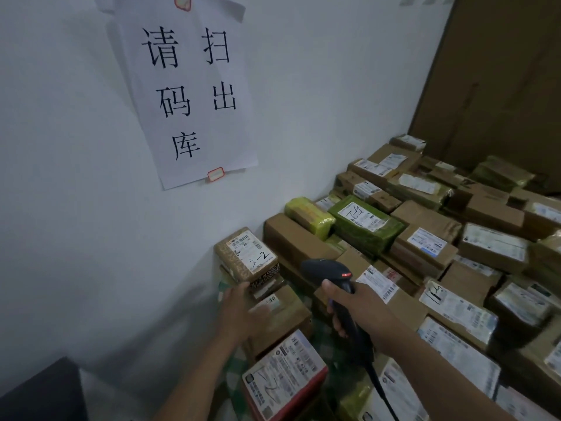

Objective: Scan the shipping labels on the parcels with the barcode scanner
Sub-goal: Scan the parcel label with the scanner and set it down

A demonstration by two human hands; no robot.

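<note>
Right hand [359, 305] grips the scanner [326, 268], its nose aimed up-left at the box marked 3-2 [258, 268] on the wall edge of the pile [431, 217], label [247, 246] up; left hand [239, 311], fingers loose, touches that box and is nearer

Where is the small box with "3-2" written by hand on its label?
In the head view, the box sits left of centre against the white wall, atop other parcels, just above the left hand and left of the barcode scanner.
</note>
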